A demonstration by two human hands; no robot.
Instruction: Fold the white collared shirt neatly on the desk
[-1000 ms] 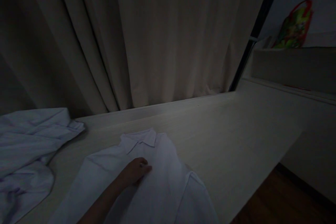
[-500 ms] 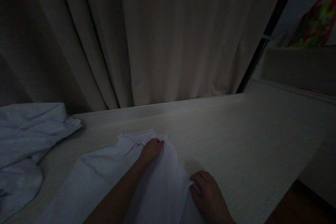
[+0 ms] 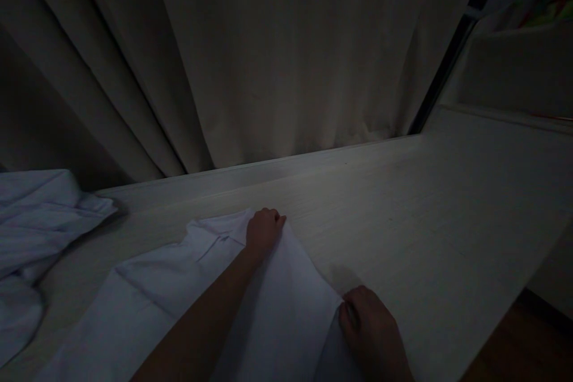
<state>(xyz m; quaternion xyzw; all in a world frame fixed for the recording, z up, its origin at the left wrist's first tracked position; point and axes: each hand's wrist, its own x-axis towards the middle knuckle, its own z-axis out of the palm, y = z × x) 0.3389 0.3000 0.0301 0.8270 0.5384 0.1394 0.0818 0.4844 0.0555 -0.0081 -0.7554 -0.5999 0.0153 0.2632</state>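
A white collared shirt (image 3: 179,274) lies spread on a pale wooden tabletop (image 3: 403,209) in dim light. My left hand (image 3: 263,230) reaches across it and pinches the cloth beside the collar, at the shirt's far right corner. My right hand (image 3: 371,328) grips the shirt's right edge near the shoulder seam, closer to me. The cloth between the two hands is pulled flat. The lower part of the shirt runs out of view at the bottom.
A second crumpled white garment (image 3: 36,233) lies at the left end of the table. A beige curtain (image 3: 268,54) hangs behind the table. A raised shelf (image 3: 514,65) stands at the right. The table's front right edge drops to a dark floor (image 3: 528,346).
My left hand slid from the shirt's middle up to the collar and closed on the cloth. My right hand came into view and took hold of the right edge. The view tilted down.
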